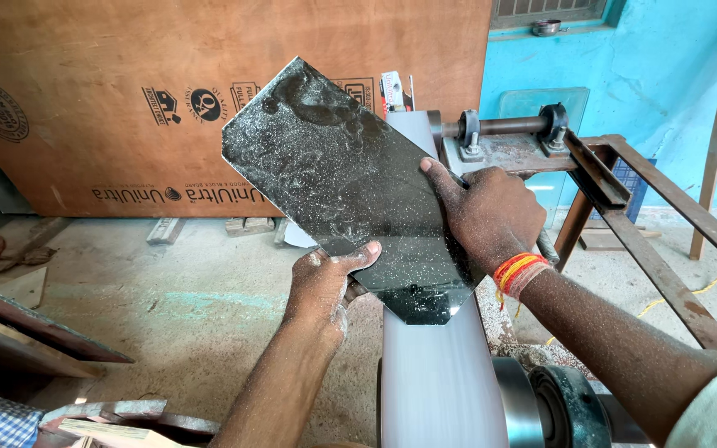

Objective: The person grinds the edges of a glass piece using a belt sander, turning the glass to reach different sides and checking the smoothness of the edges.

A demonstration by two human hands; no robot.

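Two bare hands held a dark glass pane (342,178), dusted with pale grit, tilted over a pale sanding belt (437,382) that ran between a roller shaft (504,127) at the far end and a drum (518,406) nearest the camera. The left hand (321,286) was closed on the pane's lower-left edge, thumb on top and fingers curled out of sight beneath. The right hand (491,211), with red and yellow threads (518,270) round its wrist, clasped the right edge, fingers wrapped over the rim. The pane's cut lower corner sat on or just above the belt; which, the view did not settle. By its look the sheet was stiff, flat and fairly heavy, brittle at the corners, and its gritty film probably gave some purchase while the raw edges stayed sharp. It seemed best taken by two opposite edges, palms clear of the points, much as both hands had it. Behind stood a brown plywood sheet (209,99) against the wall, a turquoise wall (674,83) to the right, and a rusty metal frame (649,241) carrying the belt, all on a dusty concrete floor (192,282).
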